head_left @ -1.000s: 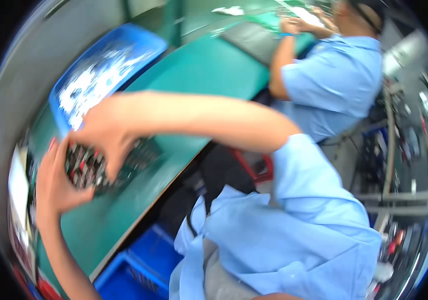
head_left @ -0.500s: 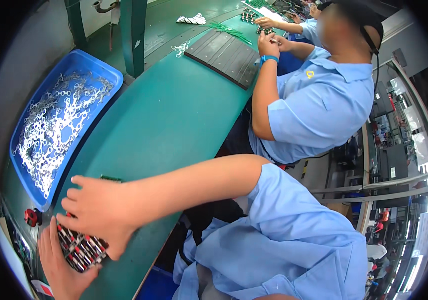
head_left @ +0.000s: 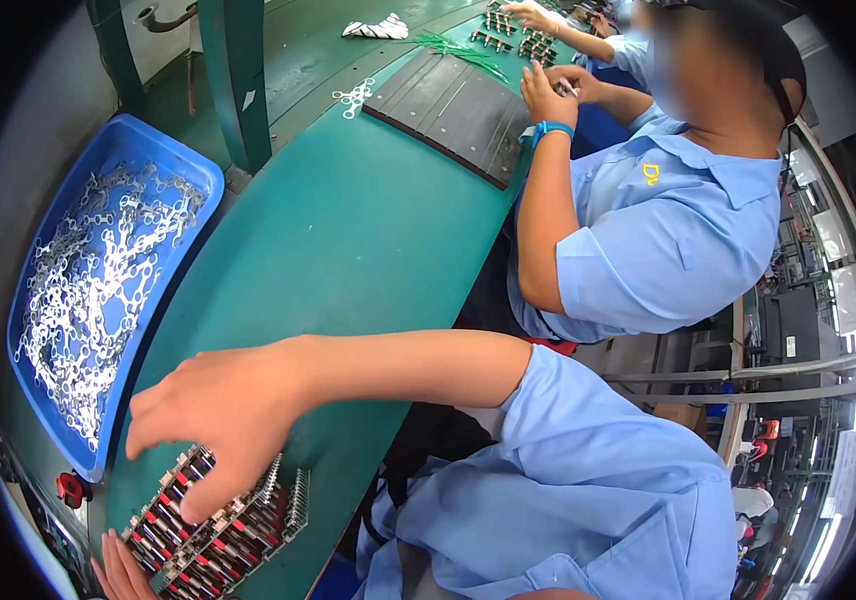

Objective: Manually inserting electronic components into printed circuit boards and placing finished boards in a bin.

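Several circuit boards (head_left: 210, 560) packed with dark cylinders and red parts stand close together on the green table at the lower left. Rows of metal pins line their right side. My right hand (head_left: 223, 400) hovers over their far end, fingers spread and thumb above the boards, with nothing visible in its grasp. It covers part of the group. At the bottom edge, my left hand (head_left: 124, 572) lies alongside the boards' left side with its fingers stretched out. Most of that hand is cut off by the frame edge.
A blue tray (head_left: 210, 190) of metal ring-ended pieces stands to the left. A red object (head_left: 72, 490) sits by its near corner. Further along the green table (head_left: 318, 270) lies a dark grooved plate (head_left: 443, 105). A co-worker (head_left: 668, 230) in light blue handles a small part at the right.
My right hand has lifted off the boards and its fingers have spread. My left hand has slid down toward the bottom edge. More of the boards now shows.
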A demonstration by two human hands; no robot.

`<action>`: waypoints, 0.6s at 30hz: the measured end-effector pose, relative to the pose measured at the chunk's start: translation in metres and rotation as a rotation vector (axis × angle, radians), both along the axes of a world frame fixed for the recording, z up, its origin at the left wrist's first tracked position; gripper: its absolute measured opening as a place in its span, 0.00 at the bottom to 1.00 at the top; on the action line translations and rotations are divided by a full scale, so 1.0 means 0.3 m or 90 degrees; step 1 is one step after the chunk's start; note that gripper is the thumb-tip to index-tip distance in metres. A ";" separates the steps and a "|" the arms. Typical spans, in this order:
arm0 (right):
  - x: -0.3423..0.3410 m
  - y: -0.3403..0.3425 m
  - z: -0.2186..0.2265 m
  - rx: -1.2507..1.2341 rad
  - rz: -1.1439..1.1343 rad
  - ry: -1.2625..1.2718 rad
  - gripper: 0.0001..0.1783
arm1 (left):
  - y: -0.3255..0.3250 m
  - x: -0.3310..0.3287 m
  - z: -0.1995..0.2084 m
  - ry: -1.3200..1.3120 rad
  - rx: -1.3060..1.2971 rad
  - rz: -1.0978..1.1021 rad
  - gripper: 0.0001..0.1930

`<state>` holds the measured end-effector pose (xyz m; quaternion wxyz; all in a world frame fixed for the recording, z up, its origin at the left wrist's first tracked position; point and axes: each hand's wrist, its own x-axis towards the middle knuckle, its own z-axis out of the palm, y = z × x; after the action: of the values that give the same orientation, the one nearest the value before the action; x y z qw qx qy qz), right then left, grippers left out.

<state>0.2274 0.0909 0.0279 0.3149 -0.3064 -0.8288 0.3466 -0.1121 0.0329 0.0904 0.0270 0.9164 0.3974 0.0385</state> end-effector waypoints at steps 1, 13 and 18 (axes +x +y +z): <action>0.008 -0.001 -0.026 -0.032 0.019 0.025 0.38 | -0.001 -0.042 -0.032 -0.043 0.039 -0.003 0.58; -0.026 -0.044 -0.164 -0.224 0.076 0.252 0.29 | -0.342 0.160 -0.391 -0.933 0.002 0.476 0.33; -0.032 -0.067 -0.152 -0.308 0.095 0.246 0.28 | -0.452 0.362 -0.421 -1.091 -0.197 0.553 0.38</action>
<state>0.2177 0.0707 -0.0177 0.3583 -0.2393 -0.6673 0.6075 -0.0036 -0.1028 -0.0357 0.4109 0.3379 0.5471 0.6462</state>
